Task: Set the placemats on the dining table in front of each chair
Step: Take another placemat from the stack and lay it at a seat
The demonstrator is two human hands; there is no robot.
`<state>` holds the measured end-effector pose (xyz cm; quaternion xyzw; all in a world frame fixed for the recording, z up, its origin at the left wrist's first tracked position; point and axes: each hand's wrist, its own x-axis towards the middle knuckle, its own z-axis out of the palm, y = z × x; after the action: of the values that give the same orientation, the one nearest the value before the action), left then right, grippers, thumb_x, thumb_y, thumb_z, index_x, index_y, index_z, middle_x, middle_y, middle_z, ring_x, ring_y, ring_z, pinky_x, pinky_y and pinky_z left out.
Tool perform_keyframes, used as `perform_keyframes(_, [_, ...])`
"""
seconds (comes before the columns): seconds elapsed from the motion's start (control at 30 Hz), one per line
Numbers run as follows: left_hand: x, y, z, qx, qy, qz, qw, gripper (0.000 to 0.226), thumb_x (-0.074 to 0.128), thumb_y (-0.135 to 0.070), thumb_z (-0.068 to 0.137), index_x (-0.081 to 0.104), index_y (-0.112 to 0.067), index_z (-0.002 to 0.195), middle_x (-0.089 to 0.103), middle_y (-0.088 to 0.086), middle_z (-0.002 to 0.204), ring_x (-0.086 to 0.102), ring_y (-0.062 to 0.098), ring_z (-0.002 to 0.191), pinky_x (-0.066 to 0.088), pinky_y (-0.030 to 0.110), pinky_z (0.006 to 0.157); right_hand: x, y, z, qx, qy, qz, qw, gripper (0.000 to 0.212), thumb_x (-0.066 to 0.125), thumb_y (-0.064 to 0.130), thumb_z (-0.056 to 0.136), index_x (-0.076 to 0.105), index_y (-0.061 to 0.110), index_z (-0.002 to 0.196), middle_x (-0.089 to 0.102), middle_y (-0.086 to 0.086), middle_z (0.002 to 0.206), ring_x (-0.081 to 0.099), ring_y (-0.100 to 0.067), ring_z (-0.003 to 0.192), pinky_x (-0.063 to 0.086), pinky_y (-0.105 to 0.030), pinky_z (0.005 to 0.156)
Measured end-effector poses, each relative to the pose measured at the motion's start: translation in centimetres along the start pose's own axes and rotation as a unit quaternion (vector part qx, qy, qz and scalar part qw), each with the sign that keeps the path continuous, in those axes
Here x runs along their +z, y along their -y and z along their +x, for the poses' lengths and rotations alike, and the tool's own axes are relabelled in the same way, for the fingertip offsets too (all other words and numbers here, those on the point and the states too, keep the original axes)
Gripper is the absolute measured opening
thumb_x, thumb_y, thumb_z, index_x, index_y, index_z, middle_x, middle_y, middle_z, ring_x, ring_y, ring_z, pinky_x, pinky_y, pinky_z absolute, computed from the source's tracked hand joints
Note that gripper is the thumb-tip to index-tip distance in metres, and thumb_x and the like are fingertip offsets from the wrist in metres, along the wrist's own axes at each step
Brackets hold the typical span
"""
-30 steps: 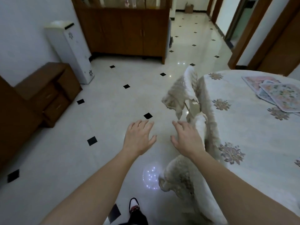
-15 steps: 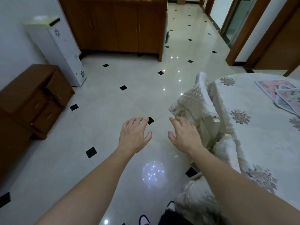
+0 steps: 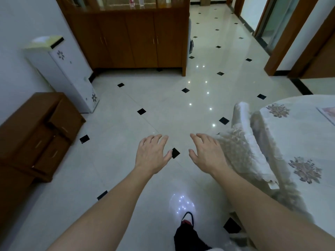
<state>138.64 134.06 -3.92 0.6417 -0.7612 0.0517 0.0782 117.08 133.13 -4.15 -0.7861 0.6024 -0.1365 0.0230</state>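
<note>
The tiled floor [image 3: 126,124] takes up most of the view and lies under both sets of fingers. Beyond the fingertips, well apart from them, stands a brown cabinet [image 3: 137,42]. The dining table [image 3: 297,138], under a pale flowered cloth, is off to the right of the right hand's fingers. A low brown drawer unit [image 3: 36,134] and a tall white unit [image 3: 61,73] stand well to the left of the left hand's fingers. A chair [image 3: 241,142] in a lacy cover is pushed up to the table, just beside the right hand's little finger, though I cannot tell whether they touch.

The left hand [image 3: 152,156] and right hand [image 3: 206,154] are held out palm down over the floor, fingers relaxed, a little apart and holding nothing.

Only the corner of one placemat [image 3: 329,115] shows, lying on the cloth far to the right of the fingers at the edge of the frame. The stretch of table in front of the visible chair has no mat on it, so at least this place looks unset (most of the table is out of view).

No writing can be read. The white unit carries flower decals only, and the items behind the cabinet glass are too small to make out.
</note>
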Motion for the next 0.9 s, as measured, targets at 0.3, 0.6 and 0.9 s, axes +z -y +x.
perform_keyframes(0.3, [1.1,0.6,15.3,-0.006,0.012,0.0,1.0,0.059,0.031,-0.057,0.085,0.049,-0.026,0.133,0.058,-0.004,0.131,0.052,0.022,0.119,0.041,0.04,0.1,0.0,-6.4,15.4,-0.016,0.027,-0.018,0.999,0.054,0.052,0.04,0.089,0.046,0.018,0.137,0.054,-0.009,0.134,0.048,-0.027,0.125,0.037,-0.043,0.104])
perform_keyframes(0.6, [4.2,2.3,27.7,0.028,0.021,0.011,0.999,0.057,0.042,-0.055,0.089,0.047,-0.024,0.136,0.056,0.0,0.135,0.051,0.025,0.122,0.04,0.042,0.101,2.2,-10.0,26.2,0.006,0.058,-0.032,0.998,0.056,0.046,0.042,0.093,0.039,0.02,0.144,0.051,-0.007,0.137,0.044,-0.025,0.129,0.032,-0.041,0.108])
perform_keyframes(0.9, [9.8,7.7,43.8,0.089,0.043,0.0,0.995,0.058,0.041,-0.056,0.09,0.045,-0.024,0.138,0.055,0.001,0.136,0.05,0.025,0.123,0.037,0.041,0.103,6.4,-12.8,40.7,0.067,0.082,-0.045,0.993,0.056,0.048,0.041,0.093,0.039,0.02,0.144,0.047,-0.009,0.142,0.04,-0.027,0.133,0.03,-0.041,0.109])
